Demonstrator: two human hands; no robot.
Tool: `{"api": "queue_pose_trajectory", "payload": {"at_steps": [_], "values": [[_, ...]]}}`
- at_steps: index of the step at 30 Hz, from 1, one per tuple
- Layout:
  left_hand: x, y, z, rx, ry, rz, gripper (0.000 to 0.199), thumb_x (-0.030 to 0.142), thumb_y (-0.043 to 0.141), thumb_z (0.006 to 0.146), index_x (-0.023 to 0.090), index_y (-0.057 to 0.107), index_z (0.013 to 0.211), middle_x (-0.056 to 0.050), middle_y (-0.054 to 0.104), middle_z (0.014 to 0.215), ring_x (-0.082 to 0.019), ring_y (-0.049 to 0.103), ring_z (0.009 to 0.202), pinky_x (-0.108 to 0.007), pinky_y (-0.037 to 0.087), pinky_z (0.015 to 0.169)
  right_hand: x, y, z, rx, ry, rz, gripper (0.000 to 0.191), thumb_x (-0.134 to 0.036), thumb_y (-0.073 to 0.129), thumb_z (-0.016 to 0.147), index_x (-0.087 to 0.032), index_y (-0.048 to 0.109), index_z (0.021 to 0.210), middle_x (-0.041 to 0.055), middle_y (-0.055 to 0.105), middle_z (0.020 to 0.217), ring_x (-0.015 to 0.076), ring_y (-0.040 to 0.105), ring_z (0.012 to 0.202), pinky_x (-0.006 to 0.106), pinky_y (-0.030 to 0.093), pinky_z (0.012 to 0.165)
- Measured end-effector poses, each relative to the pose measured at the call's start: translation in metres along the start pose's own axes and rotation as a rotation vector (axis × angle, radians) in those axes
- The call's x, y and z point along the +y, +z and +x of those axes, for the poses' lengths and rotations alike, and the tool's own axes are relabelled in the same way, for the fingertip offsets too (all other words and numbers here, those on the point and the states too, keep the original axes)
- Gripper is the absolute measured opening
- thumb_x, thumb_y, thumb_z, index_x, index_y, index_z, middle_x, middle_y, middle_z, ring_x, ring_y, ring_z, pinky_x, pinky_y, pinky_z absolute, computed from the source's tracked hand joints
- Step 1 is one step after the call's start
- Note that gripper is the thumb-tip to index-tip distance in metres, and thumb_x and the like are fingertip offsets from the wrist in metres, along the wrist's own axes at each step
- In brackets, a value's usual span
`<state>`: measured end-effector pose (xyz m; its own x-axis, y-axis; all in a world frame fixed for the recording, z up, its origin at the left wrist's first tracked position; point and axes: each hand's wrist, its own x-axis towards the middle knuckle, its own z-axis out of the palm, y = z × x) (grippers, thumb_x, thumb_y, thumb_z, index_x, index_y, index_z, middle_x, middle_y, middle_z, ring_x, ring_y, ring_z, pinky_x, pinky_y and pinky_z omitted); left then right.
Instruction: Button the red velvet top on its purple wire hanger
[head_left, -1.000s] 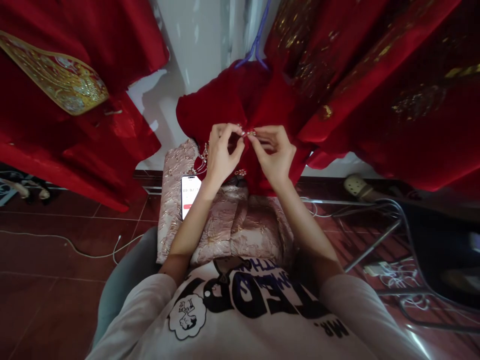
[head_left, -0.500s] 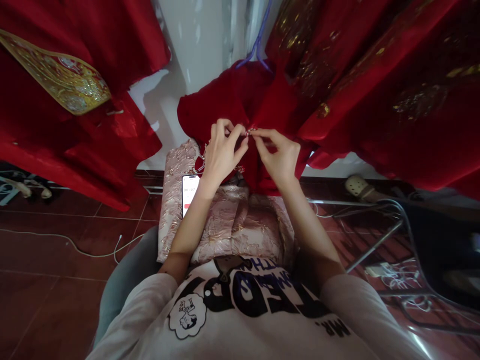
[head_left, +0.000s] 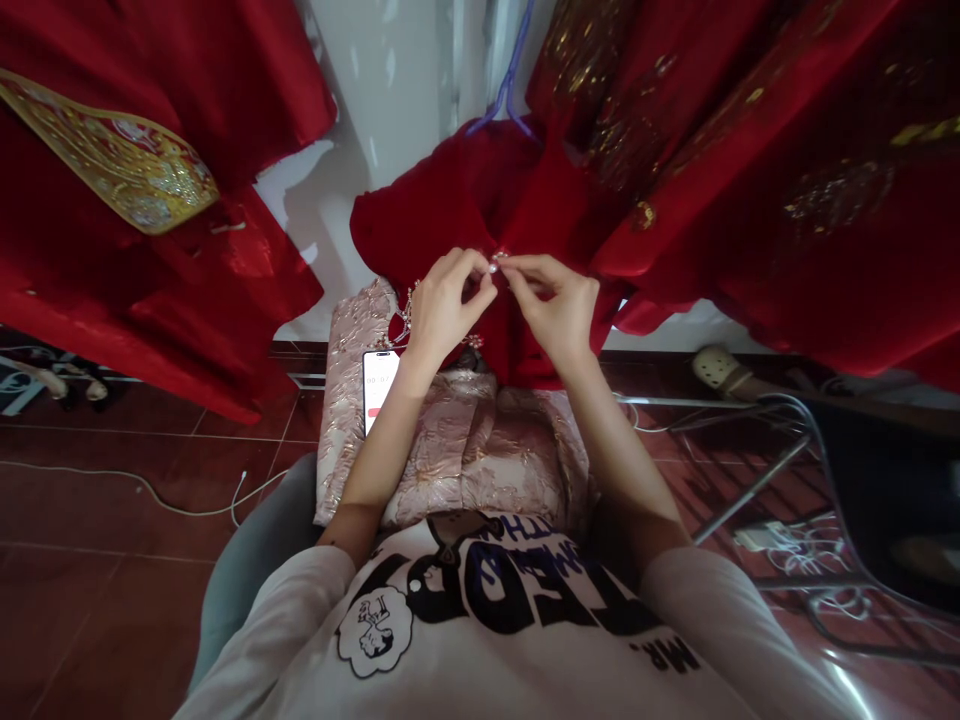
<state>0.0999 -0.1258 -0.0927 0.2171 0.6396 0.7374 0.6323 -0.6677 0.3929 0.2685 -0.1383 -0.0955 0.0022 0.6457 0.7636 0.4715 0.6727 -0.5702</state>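
A dark red garment (head_left: pixel 420 225) hangs from a purple hanger (head_left: pixel 508 88) in front of me. At its middle, a small pearly bead ornament (head_left: pixel 494 266) sits between my fingertips. My left hand (head_left: pixel 448 305) pinches it from the left, thumb and forefinger together. From the right, my right hand (head_left: pixel 553 300) pinches the same ornament. Beaded trim (head_left: pixel 407 310) shows beside my left wrist, and another beaded cluster (head_left: pixel 474 342) lies below my fingers. Pink textured fabric (head_left: pixel 450 450) covers my lap, with a lit phone (head_left: pixel 375 385) on it, partly behind my left forearm.
Red draped garments with gold decoration (head_left: pixel 150 185) hang at left, and more red cloth (head_left: pixel 787 230) at right. A dark chair (head_left: pixel 862 480) stands right, near a foot in a beige clog (head_left: pixel 718 370). Cables (head_left: pixel 802 550) lie on the tiled floor.
The fingers of my left hand have drawn closer together at the ornament, and a white pearl now shows between the fingertips. My right hand has barely moved.
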Motion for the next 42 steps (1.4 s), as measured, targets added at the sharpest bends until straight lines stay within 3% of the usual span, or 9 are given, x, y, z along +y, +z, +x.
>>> {"api": "queue_pose_trajectory", "payload": {"at_steps": [7, 24, 42], "values": [[0.001, 0.002, -0.002, 0.043, -0.037, -0.034, 0.007, 0.025, 0.065, 0.102, 0.023, 0.066, 0.109, -0.004, 0.068, 0.100, -0.018, 0.069, 0.089, -0.032, 0.057, 0.080, 0.006, 0.003, 0.002, 0.023, 0.081, 0.103, 0.038, -0.054, 0.071, 0.097, -0.028, 0.071, 0.125, 0.0042, 0.079, 0.117, 0.0204, 0.079, 0.107, 0.030, 0.069, 0.083], [0.005, -0.013, 0.006, -0.106, 0.040, 0.056, 0.004, 0.017, 0.063, 0.097, 0.020, 0.065, 0.097, -0.005, 0.070, 0.095, -0.023, 0.069, 0.098, -0.035, 0.055, 0.088, 0.011, 0.009, 0.000, 0.042, 0.070, 0.145, 0.031, -0.049, 0.073, 0.096, -0.025, 0.078, 0.115, 0.0040, 0.081, 0.113, 0.0214, 0.080, 0.104, 0.040, 0.068, 0.094], [-0.013, -0.013, 0.017, -0.141, 0.110, -0.014, 0.007, 0.018, 0.064, 0.094, 0.022, 0.069, 0.091, -0.002, 0.070, 0.086, -0.019, 0.069, 0.080, -0.031, 0.052, 0.078, 0.023, 0.014, -0.002, 0.048, 0.076, 0.184, 0.040, -0.055, 0.077, 0.092, -0.024, 0.077, 0.116, 0.0052, 0.081, 0.112, 0.0214, 0.080, 0.104, 0.041, 0.066, 0.099]]}}
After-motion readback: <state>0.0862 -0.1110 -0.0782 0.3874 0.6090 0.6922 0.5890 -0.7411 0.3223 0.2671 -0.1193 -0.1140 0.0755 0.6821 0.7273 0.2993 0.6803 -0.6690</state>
